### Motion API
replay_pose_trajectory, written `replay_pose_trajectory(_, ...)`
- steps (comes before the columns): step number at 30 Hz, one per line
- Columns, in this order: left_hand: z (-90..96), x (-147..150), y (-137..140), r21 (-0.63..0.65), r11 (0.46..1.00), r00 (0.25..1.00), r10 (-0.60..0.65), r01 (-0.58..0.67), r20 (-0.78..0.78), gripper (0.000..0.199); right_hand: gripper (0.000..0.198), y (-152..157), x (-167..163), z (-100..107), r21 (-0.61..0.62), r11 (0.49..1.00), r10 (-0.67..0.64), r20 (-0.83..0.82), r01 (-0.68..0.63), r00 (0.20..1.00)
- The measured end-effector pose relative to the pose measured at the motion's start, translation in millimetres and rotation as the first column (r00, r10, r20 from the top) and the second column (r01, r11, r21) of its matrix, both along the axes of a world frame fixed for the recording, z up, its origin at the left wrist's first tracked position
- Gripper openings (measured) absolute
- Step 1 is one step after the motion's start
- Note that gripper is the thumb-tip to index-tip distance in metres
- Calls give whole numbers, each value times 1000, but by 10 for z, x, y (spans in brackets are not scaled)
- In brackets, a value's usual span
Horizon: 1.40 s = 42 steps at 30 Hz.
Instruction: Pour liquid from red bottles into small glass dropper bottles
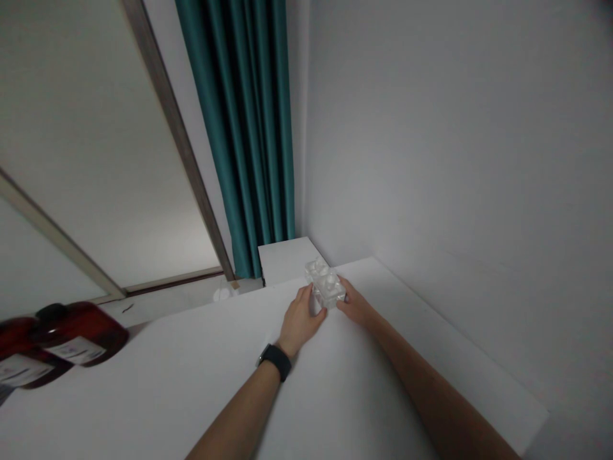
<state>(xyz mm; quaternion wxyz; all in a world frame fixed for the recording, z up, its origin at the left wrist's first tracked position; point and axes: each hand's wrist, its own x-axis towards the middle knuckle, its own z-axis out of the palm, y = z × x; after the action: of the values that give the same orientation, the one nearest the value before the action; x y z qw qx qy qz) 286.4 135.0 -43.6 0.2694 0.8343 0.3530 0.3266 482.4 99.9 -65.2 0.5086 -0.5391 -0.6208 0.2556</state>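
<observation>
A clear, transparent box with compartments (329, 285) is at the far edge of the white table. Round shapes show inside it, too small to make out. My left hand (301, 317) grips its near left side, thumb at the front corner and fingers along the side. On the right side, my right hand (355, 303) holds the same box with its fingers closed against it. A dark watch (275, 361) is on my left wrist.
Brown-red bottles (81, 332) with white labels and a black cap stand at the left of the white table (191, 377). Beyond the far edge are a lower white cabinet (286, 260) and a green curtain (249, 128). A grey wall (454, 160) borders the right side.
</observation>
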Motion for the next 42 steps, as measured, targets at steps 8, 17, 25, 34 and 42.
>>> replay_pose_trajectory(8,-43,9,30,10,1000,1000,15,-14,-13,64,75,-13,14,4,27,1000,7,17,-8,1000)
replay_pose_trajectory(17,-61,11,45,28,1000,1000,4,-4,24,63,78,24,26,-68,42,999,0,20,-1,1000)
replay_pose_trajectory(25,-51,12,-8,33,999,998,40,-41,39,65,81,16,49,-115,26,999,-47,18,46,999)
replay_pose_trajectory(34,96,-46,-67,117,985,974,98,-123,202,43,81,-132,29,-208,37,989,-145,57,143,988)
replay_pose_trajectory(42,290,-171,-144,158,984,984,58,-85,171,27,67,-401,-77,55,131,951,-299,142,281,944)
